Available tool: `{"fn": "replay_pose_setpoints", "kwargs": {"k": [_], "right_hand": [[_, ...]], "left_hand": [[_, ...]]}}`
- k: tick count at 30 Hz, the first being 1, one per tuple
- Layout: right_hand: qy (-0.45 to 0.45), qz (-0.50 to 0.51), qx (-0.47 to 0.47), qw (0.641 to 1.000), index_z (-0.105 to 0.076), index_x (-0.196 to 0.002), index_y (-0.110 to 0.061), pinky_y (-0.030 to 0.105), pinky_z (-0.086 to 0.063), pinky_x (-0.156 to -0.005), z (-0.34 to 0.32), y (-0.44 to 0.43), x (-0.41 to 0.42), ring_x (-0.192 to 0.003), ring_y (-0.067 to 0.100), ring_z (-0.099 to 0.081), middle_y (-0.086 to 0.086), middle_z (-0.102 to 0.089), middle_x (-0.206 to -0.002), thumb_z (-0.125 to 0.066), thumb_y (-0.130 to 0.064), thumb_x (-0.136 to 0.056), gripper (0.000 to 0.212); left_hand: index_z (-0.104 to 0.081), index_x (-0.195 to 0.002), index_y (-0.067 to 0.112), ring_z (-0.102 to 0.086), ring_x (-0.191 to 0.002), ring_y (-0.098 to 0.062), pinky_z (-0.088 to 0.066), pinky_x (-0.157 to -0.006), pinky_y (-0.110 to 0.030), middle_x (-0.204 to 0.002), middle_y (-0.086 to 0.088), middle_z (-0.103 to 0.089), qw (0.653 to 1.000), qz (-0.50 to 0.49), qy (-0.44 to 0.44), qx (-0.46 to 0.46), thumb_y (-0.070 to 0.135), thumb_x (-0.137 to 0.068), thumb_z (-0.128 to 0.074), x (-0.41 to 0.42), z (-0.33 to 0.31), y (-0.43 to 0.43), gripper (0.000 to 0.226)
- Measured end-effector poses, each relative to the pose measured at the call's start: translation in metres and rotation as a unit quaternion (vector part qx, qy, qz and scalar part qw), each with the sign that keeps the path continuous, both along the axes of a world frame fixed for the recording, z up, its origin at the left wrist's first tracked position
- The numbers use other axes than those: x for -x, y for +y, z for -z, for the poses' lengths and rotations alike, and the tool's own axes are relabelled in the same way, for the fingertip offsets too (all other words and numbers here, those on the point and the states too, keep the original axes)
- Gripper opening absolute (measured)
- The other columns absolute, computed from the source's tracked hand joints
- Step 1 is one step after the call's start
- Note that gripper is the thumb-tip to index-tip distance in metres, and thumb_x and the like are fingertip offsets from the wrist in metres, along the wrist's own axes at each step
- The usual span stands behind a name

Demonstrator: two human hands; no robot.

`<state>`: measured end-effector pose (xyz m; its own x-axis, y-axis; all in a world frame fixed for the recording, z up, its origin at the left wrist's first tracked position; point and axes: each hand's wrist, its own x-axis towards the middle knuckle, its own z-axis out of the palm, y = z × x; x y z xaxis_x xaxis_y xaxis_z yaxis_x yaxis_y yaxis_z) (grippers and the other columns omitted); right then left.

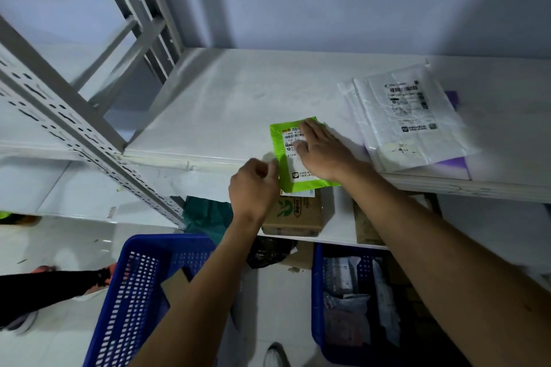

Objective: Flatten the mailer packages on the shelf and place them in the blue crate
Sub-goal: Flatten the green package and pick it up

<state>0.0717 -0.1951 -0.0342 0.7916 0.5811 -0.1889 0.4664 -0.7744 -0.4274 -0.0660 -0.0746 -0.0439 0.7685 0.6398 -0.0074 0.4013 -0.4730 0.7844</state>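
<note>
So the small lime-green plastic mailer with a white label [293,158] is being pressed flat at the front edge of the white metal shelf [226,104], partly overhanging it. The right hand [323,152] is laid on it, fingers spread flat; the left hand [253,185] is curled at its lower left corner, probably pinching it. Slick plastic could get nudged off the lip, missing the blue perforated plastic crate [140,292] below. Dim, white-walled storeroom, dusty shelf.

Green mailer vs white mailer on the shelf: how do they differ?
The small bright green plastic mailer overhangs the white shelf's front edge; the larger translucent white plastic mailer lies further back. The right hand presses the green one; the white one is untouched. Both carry printed labels.
</note>
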Motion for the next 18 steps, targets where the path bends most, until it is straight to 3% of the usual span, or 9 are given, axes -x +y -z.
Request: {"fn": "replay_pose_setpoints", "kwargs": {"k": [3,4,6,8,11,14,18], "right_hand": [[0.022,0.013,-0.007,1.0,-0.01,-0.161,-0.019,0.034,-0.003,-0.125,-0.007,-0.007,0.012,-0.156,0.016,0.002,-0.002,0.001,-0.17,-0.027,-0.041,-0.107,0.061],[0.029,0.013,-0.011,0.999,-0.011,-0.161,-0.02,0.034,-0.005,-0.124,-0.009,-0.01,0.016,-0.156,0.016,0.001,-0.003,0.001,-0.17,-0.029,-0.042,-0.107,0.061],[0.038,0.009,-0.019,0.999,-0.014,-0.161,-0.021,0.036,-0.01,-0.125,-0.01,-0.017,0.025,-0.156,0.014,-0.001,-0.004,-0.001,-0.169,-0.031,-0.041,-0.107,0.06],[0.042,0.003,-0.027,0.999,-0.017,-0.16,-0.022,0.037,-0.014,-0.125,-0.012,-0.026,0.035,-0.155,0.013,-0.005,-0.005,-0.005,-0.169,-0.034,-0.04,-0.106,0.059],[0.024,0.01,-0.055,0.998,-0.024,-0.159,-0.021,0.036,-0.021,-0.123,-0.017,-0.044,0.051,-0.154,0.014,-0.015,-0.004,-0.016,-0.168,-0.04,-0.034,-0.105,0.058],[-0.038,0.054,-0.101,0.993,-0.032,-0.156,-0.019,0.037,-0.035,-0.112,-0.019,-0.066,0.07,-0.146,0.019,-0.034,0.002,-0.038,-0.159,-0.047,-0.026,-0.102,0.056],[-0.08,0.12,-0.164,0.976,-0.043,-0.147,-0.011,0.041,-0.047,-0.102,-0.01,-0.104,0.1,-0.129,0.028,-0.051,0.011,-0.054,-0.143,-0.062,-0.022,-0.096,0.056]], "left_hand": [[-0.075,-0.08,0.012,-0.071,-0.077,-0.025,-0.059,-0.082,-0.049,-0.081,-0.007,-0.076,0.966,0.016,0.055,0.251,0.066,-0.082,-0.058,0.003,-0.003,-0.005,0.057],[-0.075,-0.08,0.01,-0.07,-0.076,-0.025,-0.06,-0.081,-0.047,-0.082,-0.007,-0.075,0.952,0.021,0.048,0.3,0.063,-0.083,-0.062,0.003,-0.004,-0.007,0.055],[-0.073,-0.078,0.01,-0.062,-0.065,-0.018,-0.055,-0.064,-0.033,-0.073,-0.003,-0.068,0.934,0.027,0.031,0.355,0.045,-0.091,-0.068,0.003,-0.009,-0.017,0.037],[-0.074,-0.088,0.009,-0.062,-0.059,-0.012,-0.05,-0.056,-0.023,-0.075,-0.003,-0.068,0.913,0.025,0.003,0.408,0.024,-0.096,-0.067,0.004,-0.013,-0.027,0.018],[-0.072,-0.112,0.002,-0.07,-0.076,-0.014,-0.057,-0.069,-0.026,-0.099,-0.011,-0.075,0.903,0.028,-0.011,0.43,0.01,-0.096,-0.064,0.008,-0.013,-0.038,0.02],[-0.072,-0.114,0.002,-0.072,-0.091,-0.023,-0.059,-0.083,-0.033,-0.108,-0.013,-0.075,0.901,0.026,-0.018,0.434,0.008,-0.096,-0.064,0.016,-0.01,-0.048,0.02],[-0.071,-0.118,0.006,-0.073,-0.101,-0.026,-0.06,-0.087,-0.039,-0.112,-0.01,-0.075,0.896,0.037,-0.022,0.443,0.007,-0.096,-0.064,0.027,-0.002,-0.062,0.023]]}}
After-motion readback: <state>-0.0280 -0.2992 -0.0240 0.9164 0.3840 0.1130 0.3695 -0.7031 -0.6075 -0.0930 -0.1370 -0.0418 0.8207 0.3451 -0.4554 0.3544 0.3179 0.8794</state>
